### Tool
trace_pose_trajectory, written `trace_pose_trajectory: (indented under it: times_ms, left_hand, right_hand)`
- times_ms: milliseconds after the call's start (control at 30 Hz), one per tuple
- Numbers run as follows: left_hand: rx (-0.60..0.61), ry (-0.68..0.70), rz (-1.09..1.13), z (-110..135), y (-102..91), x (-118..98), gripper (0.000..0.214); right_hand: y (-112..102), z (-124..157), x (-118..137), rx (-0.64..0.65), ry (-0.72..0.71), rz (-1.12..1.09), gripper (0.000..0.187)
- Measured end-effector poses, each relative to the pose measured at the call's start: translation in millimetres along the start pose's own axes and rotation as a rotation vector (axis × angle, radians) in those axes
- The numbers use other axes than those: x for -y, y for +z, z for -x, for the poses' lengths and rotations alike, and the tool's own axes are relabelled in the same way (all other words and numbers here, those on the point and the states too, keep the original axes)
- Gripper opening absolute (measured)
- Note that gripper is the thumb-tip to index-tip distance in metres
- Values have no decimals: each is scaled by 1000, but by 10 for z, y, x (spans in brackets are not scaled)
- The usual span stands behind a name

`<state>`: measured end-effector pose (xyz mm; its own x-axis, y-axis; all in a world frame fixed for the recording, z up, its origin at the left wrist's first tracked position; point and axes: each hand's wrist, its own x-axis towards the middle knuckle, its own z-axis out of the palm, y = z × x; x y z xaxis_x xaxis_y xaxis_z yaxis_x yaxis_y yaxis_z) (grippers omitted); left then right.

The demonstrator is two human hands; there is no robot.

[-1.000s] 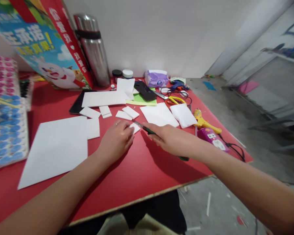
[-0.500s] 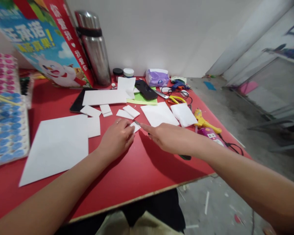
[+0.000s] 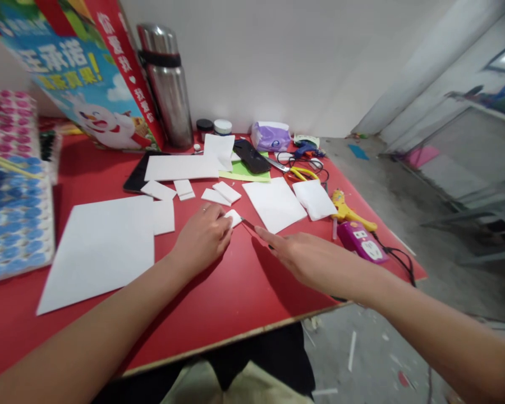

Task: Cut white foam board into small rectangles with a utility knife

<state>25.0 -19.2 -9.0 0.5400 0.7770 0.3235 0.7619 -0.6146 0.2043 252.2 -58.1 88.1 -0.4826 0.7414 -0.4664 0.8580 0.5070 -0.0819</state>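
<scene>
So the left hand [image 3: 204, 235], fingers bunched, pins a scrap [image 3: 234, 216] to the table [image 3: 235, 292]; right hand [image 3: 309, 259] grips a knife [image 3: 247, 223], I think.

My right hand [image 3: 315, 261] pulls back toward me and to the right, dragging the knife [image 3: 248, 223] along; its tip now sits just beside the small white piece [image 3: 234, 217].

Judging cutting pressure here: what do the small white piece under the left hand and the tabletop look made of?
The small white piece, pinned by the left hand: matte white, with a visible edge thickness, so probably foam board or thick card. The tabletop: smooth red laminate with a faint sheen over board, judging by the pale raw front edge.
</scene>
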Motion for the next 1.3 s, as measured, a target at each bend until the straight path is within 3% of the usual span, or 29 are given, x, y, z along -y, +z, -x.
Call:
trace_pose_trajectory:
  times_ms: [200, 367, 433, 567, 733, 833, 967, 1067, 1167, 1300]
  left_hand:
    - [1, 6, -5, 5, 11, 6, 21]
    - [-33, 11, 28, 23, 33, 38, 18]
    - [-74, 10, 94, 24, 24, 79, 16]
    - [-157, -61, 159, 3, -53, 182, 19]
    - [-226, -137, 120, -16, -136, 296, 31]
    - [-219, -175, 88, -13, -149, 356, 32]
    - [-199, -210, 62, -11, -157, 420, 31]
    - [-195, -223, 69, -7, -151, 455, 30]
    - [-207, -256, 100, 0, -130, 482, 30]
    - [-209, -277, 123, 7, -108, 498, 30]
  right_hand:
    - [141, 87, -10, -19, 25, -1, 78]
    - [126, 201, -41, -93, 47, -161, 65]
    - [90, 197, -64, -147, 120, -189, 63]
    - [87, -22, -186, -230, 395, 71, 65]
    - [158, -393, -370, -286, 474, 249, 57]
    - [122, -519, -297, -389, 444, 256, 49]
    - [75, -710, -6, -518, 237, 217, 42]
    - [104, -901, 168, -481, 143, 153, 41]
    - [143, -1042, 206, -393, 171, 92, 34]
    - [111, -968, 110, -296, 124, 65, 29]
